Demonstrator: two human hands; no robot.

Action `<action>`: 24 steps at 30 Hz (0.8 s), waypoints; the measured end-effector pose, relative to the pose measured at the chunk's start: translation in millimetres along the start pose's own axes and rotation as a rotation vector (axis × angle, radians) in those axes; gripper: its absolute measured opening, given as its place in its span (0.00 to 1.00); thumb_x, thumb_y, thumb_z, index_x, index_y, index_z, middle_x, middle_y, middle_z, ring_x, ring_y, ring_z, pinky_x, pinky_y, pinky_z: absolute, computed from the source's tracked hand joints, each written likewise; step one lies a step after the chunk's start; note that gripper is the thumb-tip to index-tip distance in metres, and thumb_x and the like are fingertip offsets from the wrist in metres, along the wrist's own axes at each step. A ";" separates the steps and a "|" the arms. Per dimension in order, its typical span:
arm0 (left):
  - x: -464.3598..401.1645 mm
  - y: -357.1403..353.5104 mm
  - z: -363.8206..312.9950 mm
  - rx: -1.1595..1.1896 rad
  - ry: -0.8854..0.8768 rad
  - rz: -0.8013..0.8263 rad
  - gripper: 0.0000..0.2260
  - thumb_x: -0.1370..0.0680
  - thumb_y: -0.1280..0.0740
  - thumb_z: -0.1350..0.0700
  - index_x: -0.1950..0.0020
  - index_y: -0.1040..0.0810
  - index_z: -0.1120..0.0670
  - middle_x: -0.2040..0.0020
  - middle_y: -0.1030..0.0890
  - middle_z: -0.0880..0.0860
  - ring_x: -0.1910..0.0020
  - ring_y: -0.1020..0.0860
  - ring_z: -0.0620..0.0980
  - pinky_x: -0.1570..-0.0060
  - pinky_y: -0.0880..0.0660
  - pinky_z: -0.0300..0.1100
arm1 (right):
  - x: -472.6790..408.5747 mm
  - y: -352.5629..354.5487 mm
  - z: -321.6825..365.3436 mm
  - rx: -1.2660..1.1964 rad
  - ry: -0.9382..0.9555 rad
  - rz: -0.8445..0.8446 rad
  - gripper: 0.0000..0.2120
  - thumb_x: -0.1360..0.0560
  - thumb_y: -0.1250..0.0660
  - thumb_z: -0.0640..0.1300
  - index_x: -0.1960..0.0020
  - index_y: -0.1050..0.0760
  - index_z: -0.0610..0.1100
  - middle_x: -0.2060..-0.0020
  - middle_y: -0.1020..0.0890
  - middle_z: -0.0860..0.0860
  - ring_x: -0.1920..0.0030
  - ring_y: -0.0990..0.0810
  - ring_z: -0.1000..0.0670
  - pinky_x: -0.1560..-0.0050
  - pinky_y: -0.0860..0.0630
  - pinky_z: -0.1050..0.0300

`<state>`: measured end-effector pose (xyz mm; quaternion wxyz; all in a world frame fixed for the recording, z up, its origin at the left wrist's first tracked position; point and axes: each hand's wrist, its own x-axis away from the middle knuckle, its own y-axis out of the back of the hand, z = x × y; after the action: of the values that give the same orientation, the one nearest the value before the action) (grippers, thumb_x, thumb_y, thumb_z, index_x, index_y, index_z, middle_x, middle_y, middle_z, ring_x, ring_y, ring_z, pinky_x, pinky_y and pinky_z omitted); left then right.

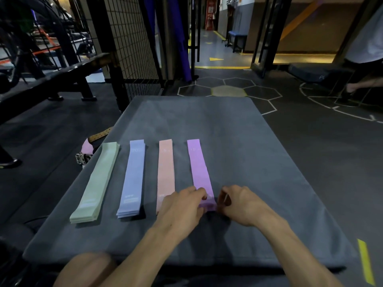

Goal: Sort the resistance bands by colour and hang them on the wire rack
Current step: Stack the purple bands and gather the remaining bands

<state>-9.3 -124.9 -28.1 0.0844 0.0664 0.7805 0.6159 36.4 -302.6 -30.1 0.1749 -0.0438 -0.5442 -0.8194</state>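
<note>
The green bands (95,183) are pale mint; the blue bands (132,179) a soft periwinkle; the pink bands (165,172) peach-toned; the purple bands (200,168) lilac, all with faint white print; the mat (238,131) is plain dark grey; the floor (290,100) charcoal with white hexagon lines and yellow marks.

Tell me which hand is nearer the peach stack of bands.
Left. The left hand overlaps the peach stack's near end; the right hand sits beyond the purple stack, farther away.
</note>
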 end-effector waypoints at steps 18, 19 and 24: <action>-2.6 -7.0 6.8 -0.116 -0.109 0.050 0.10 0.18 0.38 0.48 0.39 0.21 0.46 0.43 0.22 0.46 0.43 0.26 0.50 0.55 0.27 0.47 | 10.3 -13.8 7.3 0.087 0.244 -0.235 0.06 0.27 0.32 0.44 0.51 0.20 0.52 0.51 0.19 0.53 0.51 0.19 0.46 0.55 0.24 0.54; -2.6 -7.5 7.5 -0.118 -0.117 0.051 0.10 0.18 0.38 0.48 0.39 0.21 0.45 0.42 0.22 0.46 0.42 0.26 0.51 0.55 0.28 0.47 | 9.9 -14.4 7.0 0.100 0.241 -0.233 0.06 0.27 0.31 0.45 0.51 0.20 0.52 0.51 0.18 0.52 0.50 0.19 0.46 0.55 0.24 0.54; -2.5 -10.6 7.1 -0.158 -0.146 0.047 0.10 0.17 0.39 0.49 0.39 0.21 0.47 0.42 0.23 0.47 0.41 0.27 0.51 0.59 0.33 0.45 | 8.1 -17.7 5.4 0.153 0.231 -0.196 0.07 0.26 0.31 0.46 0.49 0.20 0.52 0.48 0.19 0.51 0.48 0.19 0.45 0.53 0.25 0.54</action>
<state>-5.3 -121.1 -39.8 0.1316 0.1226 0.7196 0.6707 22.3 -293.5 -41.3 0.1582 0.1173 -0.5829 -0.7883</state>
